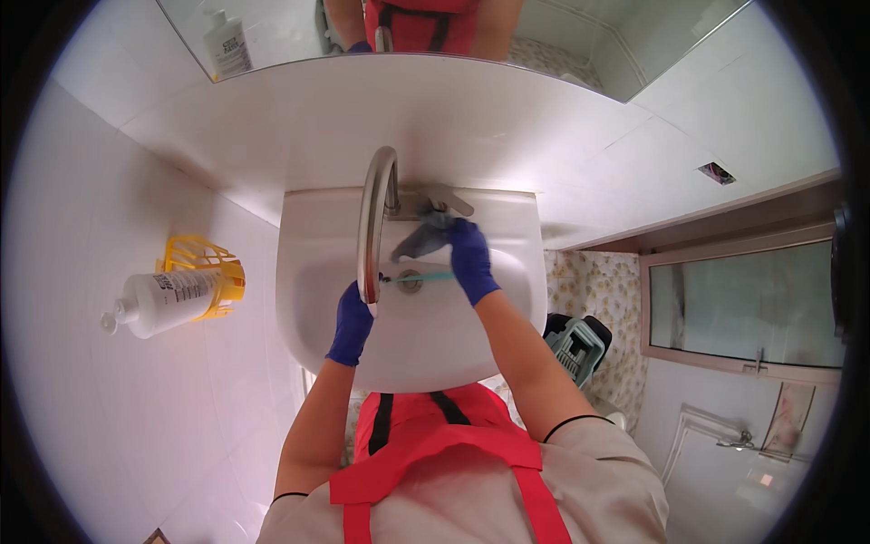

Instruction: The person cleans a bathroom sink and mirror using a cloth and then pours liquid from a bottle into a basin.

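My right hand (472,262), in a blue glove, grips a dark grey cloth (425,239), blurred, at the back of the white washbasin (408,360), by the tap's base. A thin teal rod-like tool (433,277) spans the basin above the drain (410,284). One end runs to my right hand and the other, dark-tipped end lies by my left hand; I cannot tell which hand carries it. My left hand (350,330), also blue-gloved, is beside the spout of the curved metal tap (372,217), which hides part of its fingers. The tap's lever (454,199) lies behind the cloth.
On the left wall, a yellow plastic holder (197,255) carries a white bottle (170,296) bearing writing. A mirror (462,41) spans the wall behind the basin. To the right stand a grey plastic basket (578,350) on the patterned floor (618,306) and a glass-panelled door (741,306).
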Tool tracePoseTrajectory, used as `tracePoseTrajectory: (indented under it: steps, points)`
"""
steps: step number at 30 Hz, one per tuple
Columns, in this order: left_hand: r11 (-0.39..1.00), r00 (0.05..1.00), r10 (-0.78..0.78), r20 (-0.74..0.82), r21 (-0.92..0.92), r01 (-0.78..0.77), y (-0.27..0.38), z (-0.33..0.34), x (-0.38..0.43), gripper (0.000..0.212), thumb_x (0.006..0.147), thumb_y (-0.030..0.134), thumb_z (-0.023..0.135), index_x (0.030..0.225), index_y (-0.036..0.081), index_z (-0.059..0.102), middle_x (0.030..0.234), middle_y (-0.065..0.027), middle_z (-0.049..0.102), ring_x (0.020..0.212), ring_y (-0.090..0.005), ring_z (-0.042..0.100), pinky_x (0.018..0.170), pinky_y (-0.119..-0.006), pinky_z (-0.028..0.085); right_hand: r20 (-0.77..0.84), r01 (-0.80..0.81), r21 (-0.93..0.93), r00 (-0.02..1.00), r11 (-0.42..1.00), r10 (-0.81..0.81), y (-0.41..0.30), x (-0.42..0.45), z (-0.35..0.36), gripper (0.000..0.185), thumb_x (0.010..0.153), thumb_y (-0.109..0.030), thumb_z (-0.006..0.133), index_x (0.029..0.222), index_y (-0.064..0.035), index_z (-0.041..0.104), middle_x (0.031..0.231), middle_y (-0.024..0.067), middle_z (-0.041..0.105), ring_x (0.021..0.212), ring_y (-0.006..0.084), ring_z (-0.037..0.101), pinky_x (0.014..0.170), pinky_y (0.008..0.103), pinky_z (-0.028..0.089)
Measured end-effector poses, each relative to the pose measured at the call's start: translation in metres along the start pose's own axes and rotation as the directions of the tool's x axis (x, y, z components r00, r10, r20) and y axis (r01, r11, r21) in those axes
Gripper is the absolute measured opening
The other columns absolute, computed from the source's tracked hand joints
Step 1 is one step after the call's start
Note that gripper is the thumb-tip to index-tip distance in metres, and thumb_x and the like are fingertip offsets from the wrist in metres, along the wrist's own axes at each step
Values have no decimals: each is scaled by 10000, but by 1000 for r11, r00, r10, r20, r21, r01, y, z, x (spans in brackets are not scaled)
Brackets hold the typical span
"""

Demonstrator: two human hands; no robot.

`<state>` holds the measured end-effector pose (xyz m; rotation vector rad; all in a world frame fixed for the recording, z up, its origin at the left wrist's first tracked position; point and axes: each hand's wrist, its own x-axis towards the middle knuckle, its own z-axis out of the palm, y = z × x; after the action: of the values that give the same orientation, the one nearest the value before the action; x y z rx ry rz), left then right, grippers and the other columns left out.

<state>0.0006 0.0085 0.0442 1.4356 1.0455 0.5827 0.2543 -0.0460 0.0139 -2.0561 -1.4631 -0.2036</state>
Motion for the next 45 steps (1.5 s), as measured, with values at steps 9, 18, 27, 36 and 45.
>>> tracePoseTrajectory:
  steps: [9,18,27,36,45]
  points:
    - [993,980,-114,165,58,106,4,0,-18,294,894,184,539,1110,1,619,979,-57,656,856,-121,580,776,-254,450,199,-535,609,817,585,541,52,51,9,203,900,-152,432,921,-38,600,916,143,613,817,302,596,694,357,476]
    - [992,986,-118,120,-25,122,1,-9,-11,253,882,135,525,1069,-13,610,922,-64,622,820,-130,562,754,-265,445,-33,-306,38,951,951,307,117,6,-38,256,843,-21,485,1064,-41,612,943,154,614,849,271,607,747,328,484]
    - [997,999,-40,9,-61,40,-28,-10,-19,155,836,55,530,954,-16,601,742,-39,567,700,-100,495,659,-258,425,96,-507,-67,854,860,511,-15,20,29,158,775,-56,522,913,-24,593,915,189,589,871,357,572,698,414,473]
    - [997,997,-38,64,-60,42,-7,4,-2,207,835,68,556,1018,-3,622,798,-68,636,707,-141,571,671,-284,464,-51,-481,-355,866,802,498,83,-16,-47,181,902,-159,488,977,-81,633,928,137,628,788,300,614,660,379,500]
    - [992,995,-98,26,-80,100,-7,-28,-23,234,873,91,531,1063,-2,631,938,-69,649,802,-135,584,750,-250,461,156,-82,-222,981,972,118,-80,15,89,78,806,-75,509,836,-45,575,788,132,570,728,272,568,639,354,458]
